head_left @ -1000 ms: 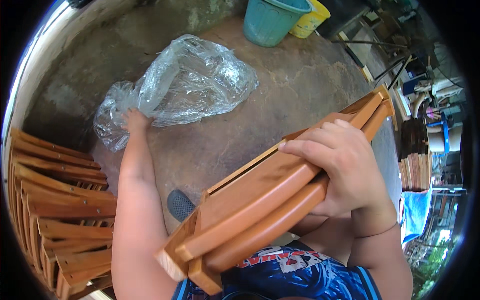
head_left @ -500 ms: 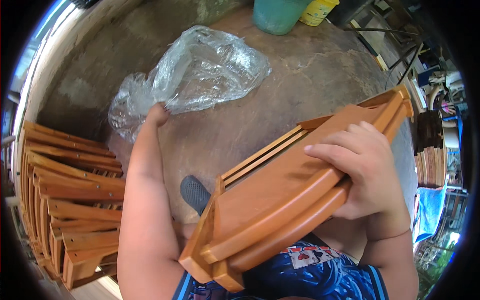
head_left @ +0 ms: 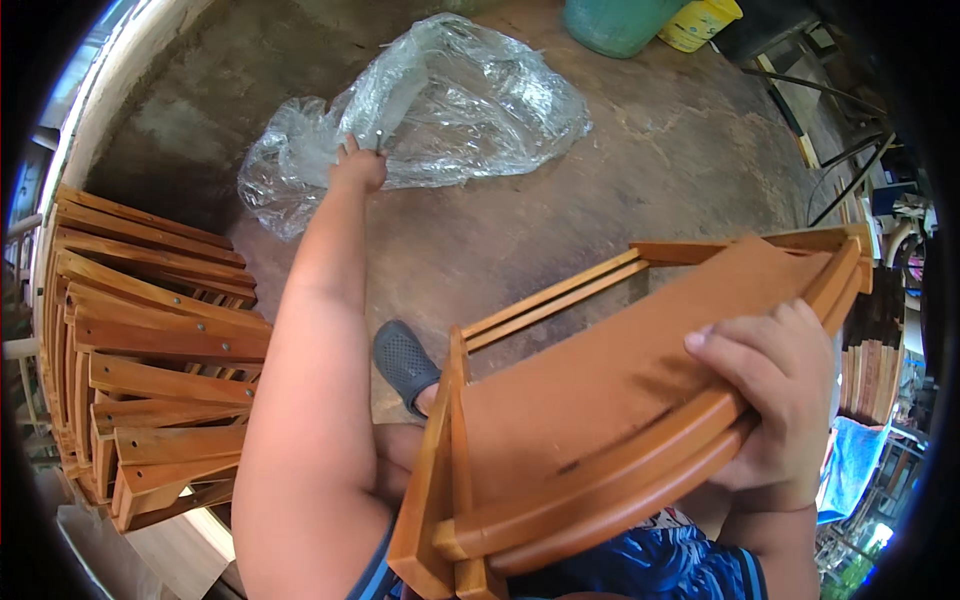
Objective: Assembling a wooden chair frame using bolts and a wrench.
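Note:
My right hand (head_left: 775, 390) is wrapped round the curved top rails of a folded wooden chair (head_left: 610, 400) with an orange-brown seat panel, tilted across my lap. Stretched far forward, my left hand (head_left: 358, 168) is over the near edge of a crumpled clear plastic sheet (head_left: 480, 100) on the floor. A thin shiny metal piece (head_left: 379, 138) sticks up from its closed fingers; its exact kind is too small to make out. Whether this hand touches the plastic, I cannot tell.
Several similar wooden frames (head_left: 160, 330) stand stacked at my left. At the far side are a green bucket (head_left: 620, 25) and a yellow bucket (head_left: 700, 22). My foot in a dark clog (head_left: 405, 360) rests beside the chair. A blue cloth (head_left: 850, 465) hangs at the right.
My left hand has reached farther forward, still by the plastic sheet. The chair, with my right hand on it, now sits lower and farther right in view. The whole view has shifted.

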{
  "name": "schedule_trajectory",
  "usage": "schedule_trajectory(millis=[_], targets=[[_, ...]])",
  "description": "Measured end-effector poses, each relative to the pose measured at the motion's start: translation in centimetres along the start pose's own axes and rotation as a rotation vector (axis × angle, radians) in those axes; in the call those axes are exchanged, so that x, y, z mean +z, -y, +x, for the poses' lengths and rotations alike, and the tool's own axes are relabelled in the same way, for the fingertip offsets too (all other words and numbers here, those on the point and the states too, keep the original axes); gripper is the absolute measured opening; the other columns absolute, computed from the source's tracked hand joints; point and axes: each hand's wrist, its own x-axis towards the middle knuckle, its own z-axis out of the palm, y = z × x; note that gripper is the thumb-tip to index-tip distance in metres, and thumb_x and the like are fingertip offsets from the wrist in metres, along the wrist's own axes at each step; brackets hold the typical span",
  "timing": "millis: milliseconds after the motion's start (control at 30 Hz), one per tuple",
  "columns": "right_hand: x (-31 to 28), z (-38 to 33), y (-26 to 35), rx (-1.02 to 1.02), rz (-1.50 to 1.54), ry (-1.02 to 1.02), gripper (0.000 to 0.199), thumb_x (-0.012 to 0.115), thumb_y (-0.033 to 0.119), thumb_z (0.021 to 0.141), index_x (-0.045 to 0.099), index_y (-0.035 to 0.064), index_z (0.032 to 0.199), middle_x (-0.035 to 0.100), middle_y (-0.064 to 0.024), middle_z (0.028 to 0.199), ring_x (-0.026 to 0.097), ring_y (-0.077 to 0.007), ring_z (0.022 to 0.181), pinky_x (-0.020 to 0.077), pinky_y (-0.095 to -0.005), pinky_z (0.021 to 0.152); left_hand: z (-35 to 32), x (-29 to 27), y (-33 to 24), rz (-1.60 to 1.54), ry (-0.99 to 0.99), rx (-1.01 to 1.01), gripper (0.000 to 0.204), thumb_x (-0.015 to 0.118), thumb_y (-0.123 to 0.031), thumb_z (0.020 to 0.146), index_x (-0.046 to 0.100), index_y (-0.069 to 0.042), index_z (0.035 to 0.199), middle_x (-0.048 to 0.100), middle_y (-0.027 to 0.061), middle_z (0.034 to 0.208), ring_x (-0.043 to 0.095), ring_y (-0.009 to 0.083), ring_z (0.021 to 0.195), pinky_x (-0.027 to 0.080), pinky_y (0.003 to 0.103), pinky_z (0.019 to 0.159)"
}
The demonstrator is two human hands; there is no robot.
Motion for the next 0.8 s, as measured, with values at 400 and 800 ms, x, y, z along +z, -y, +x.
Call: schedule_trajectory(millis=[400, 800], targets=[[-2.2, -1.9, 0.5, 0.017, 0.098, 0.142, 0.040, 0.077, 0.032, 0.053, 0.068, 0.0120, 0.086, 0.063, -0.0030, 0.081, 0.056, -0.0249, 0.073, 0.0401, -0.0364, 0.070, -1.0, -10.7, -4.4, -1.758, -0.321, 0.015, 0.029, 0.051, -0.022, 0.095, 0.067, -0.003, 0.079, 0.058, 0.0030, 0.070, 0.051, 0.0151, 0.064, 0.043, 0.032, 0.060], [-7.3, -14.1, 1.6, 0.182, 0.318, 0.783, 0.091, 0.086, 0.053, 0.057, 0.056, 0.0094, 0.131, 0.070, -0.0132, 0.099, 0.067, -0.0335, 0.096, 0.0505, -0.0426, 0.085, -36.4, -26.9, -13.9, -2.189, 0.179, 0.653, 0.030, 0.051, -0.032, 0.096, 0.067, -0.007, 0.089, 0.067, 0.0038, 0.085, 0.063, 0.0154, 0.083, 0.048, 0.028, 0.083]])
